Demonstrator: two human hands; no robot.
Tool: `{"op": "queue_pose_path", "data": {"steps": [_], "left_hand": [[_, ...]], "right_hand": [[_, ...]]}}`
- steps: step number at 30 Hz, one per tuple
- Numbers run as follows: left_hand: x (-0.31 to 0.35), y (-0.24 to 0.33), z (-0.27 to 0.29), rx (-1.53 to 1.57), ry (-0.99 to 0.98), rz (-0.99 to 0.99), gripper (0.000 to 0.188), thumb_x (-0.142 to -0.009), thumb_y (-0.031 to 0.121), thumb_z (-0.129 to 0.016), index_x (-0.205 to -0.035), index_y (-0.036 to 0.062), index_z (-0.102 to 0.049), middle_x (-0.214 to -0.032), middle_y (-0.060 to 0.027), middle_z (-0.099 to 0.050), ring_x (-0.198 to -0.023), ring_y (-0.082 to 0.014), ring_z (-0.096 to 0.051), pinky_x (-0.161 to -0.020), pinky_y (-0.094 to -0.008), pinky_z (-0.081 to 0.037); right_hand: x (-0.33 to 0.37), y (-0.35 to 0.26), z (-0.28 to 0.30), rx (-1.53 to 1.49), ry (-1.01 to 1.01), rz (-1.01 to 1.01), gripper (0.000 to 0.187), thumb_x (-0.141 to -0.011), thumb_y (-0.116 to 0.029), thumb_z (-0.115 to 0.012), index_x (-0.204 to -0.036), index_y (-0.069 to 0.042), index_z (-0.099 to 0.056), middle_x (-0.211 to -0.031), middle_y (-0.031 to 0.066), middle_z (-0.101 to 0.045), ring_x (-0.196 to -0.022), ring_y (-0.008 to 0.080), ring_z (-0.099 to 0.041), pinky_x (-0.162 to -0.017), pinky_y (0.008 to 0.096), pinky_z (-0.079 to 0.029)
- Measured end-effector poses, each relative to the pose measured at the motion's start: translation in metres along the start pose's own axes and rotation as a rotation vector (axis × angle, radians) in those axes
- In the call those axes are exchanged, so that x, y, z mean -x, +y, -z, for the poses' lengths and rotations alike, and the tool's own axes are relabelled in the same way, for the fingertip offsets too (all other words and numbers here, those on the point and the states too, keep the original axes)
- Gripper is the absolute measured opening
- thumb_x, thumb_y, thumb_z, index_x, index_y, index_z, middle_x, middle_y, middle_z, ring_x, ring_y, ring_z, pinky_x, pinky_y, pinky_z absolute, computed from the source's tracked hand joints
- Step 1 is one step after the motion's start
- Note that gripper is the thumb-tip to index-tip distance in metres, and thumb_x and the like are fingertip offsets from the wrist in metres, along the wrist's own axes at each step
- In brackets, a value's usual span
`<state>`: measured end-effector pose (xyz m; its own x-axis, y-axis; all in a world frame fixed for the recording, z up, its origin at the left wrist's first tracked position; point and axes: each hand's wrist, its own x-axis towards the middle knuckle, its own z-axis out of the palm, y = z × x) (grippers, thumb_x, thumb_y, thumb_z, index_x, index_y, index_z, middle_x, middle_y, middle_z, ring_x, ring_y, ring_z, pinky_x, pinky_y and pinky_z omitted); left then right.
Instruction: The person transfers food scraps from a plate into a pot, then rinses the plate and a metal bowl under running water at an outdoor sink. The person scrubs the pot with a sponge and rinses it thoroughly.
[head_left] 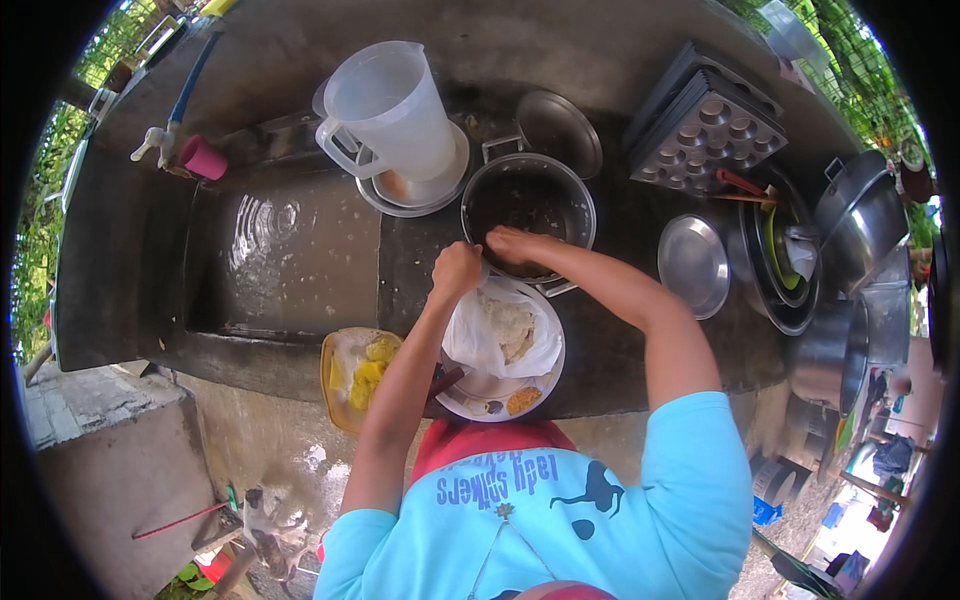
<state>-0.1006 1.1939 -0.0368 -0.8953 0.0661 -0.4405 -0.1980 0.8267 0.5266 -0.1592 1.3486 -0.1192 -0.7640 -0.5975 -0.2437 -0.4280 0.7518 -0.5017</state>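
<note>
My left hand (458, 268) is closed in a fist at the near left rim of a metal pot (578, 203), with the gathered edge of a clear plastic bag (462, 325) running up to it. My right hand (512, 243) reaches over the rim into the pot, its fingers bent and closed; what they hold is hidden. Dark liquid with bits lies in the pot. The bag, holding a pale, crumbly mass, rests on a white plate (470, 393) in front of me. An orange-brown seasoning heap (522, 401) and a small dark heap sit on the plate's near side.
A basin of cloudy water (290, 250) is at left, beside a pitcher (388, 105). A yellow tray of yellow pieces (335, 400) stands at the counter's front edge. To the right are a metal lid (694, 266), muffin tins (710, 135) and stacked pots (860, 210).
</note>
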Motion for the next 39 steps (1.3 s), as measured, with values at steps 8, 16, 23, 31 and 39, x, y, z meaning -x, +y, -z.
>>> {"op": "queue_pose_path", "data": {"steps": [8,16,23,31,39], "left_hand": [[-0.007,-0.006,-0.005,0.051,-0.012,0.000,0.037,-0.087,0.033,-0.050,-0.087,-0.0011,-0.065,-0.091,-0.0263,-0.062,-0.090,-0.0423,-0.059,-0.078,-0.0476,-0.047],[-0.012,-0.014,-0.011,0.065,-0.029,-0.056,0.036,-0.087,0.032,-0.050,-0.089,-0.0013,-0.064,-0.090,-0.0270,-0.062,-0.090,-0.0430,-0.058,-0.079,-0.0479,-0.046],[-0.012,-0.014,-0.010,0.087,-0.044,-0.045,0.036,-0.087,0.032,-0.050,-0.088,-0.0012,-0.064,-0.091,-0.0264,-0.062,-0.091,-0.0421,-0.059,-0.079,-0.0477,-0.046],[-0.008,-0.011,-0.009,0.123,-0.063,-0.027,0.037,-0.087,0.032,-0.050,-0.088,-0.0024,-0.064,-0.090,-0.0271,-0.062,-0.091,-0.0421,-0.058,-0.079,-0.0478,-0.046],[-0.007,-0.012,-0.016,0.155,-0.044,-0.058,0.039,-0.088,0.033,-0.050,-0.087,-0.0033,-0.063,-0.089,-0.0274,-0.061,-0.090,-0.0427,-0.058,-0.079,-0.0481,-0.045]], "right_hand": [[0.048,0.009,0.033,-0.140,-0.087,-0.797,0.059,-0.082,-0.041,-0.049,-0.128,-0.004,-0.043,-0.127,0.0217,-0.047,-0.116,0.0381,-0.046,-0.096,0.0413,-0.038],[-0.012,-0.028,-0.028,-0.368,0.064,-0.776,0.073,-0.081,-0.045,-0.049,-0.137,-0.006,-0.024,-0.130,0.0252,-0.042,-0.122,0.0384,-0.038,-0.101,0.0467,-0.031],[-0.031,-0.043,0.000,-0.811,0.383,-1.103,0.072,-0.081,-0.051,-0.050,-0.134,-0.008,-0.027,-0.124,0.0247,-0.046,-0.112,0.0396,-0.049,-0.095,0.0449,-0.039],[-0.053,-0.021,-0.013,-0.441,0.212,-0.969,0.066,-0.087,-0.058,-0.031,-0.139,-0.016,-0.028,-0.141,0.0200,-0.025,-0.127,0.0401,-0.031,-0.103,0.0503,-0.028],[-0.038,-0.013,-0.039,-0.912,0.127,-0.837,0.041,-0.085,-0.035,-0.040,-0.101,-0.002,-0.059,-0.101,0.0173,-0.059,-0.089,0.0316,-0.057,-0.079,0.0430,-0.047]]}}
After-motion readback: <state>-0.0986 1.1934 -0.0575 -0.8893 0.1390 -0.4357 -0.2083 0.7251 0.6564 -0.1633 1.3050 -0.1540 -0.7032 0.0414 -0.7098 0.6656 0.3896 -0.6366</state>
